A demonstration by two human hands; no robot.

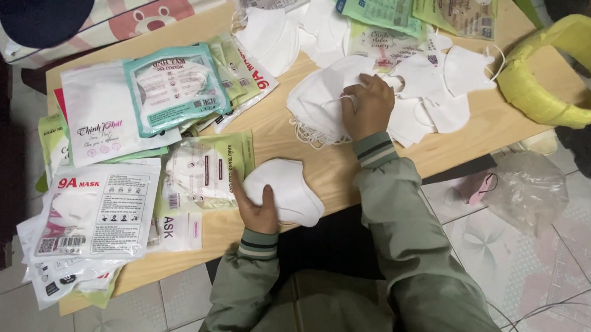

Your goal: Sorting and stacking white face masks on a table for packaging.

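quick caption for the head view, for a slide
Left hand holds a small stack of white masks while right hand reaches into a loose mask pile on a wooden table.

White masks [319,102], olive-green sleeves [404,214], yellow basket [557,75].

Between your left hand [261,210] and right hand [367,106] you have a bare strip of the wooden surface [328,164] to pass through. To the left, stacked mask packets [104,194] crowd the surface to its edge. Ahead, the loose white masks [431,87] block the far side, and the yellow ring-shaped object [557,75] closes off the right end.
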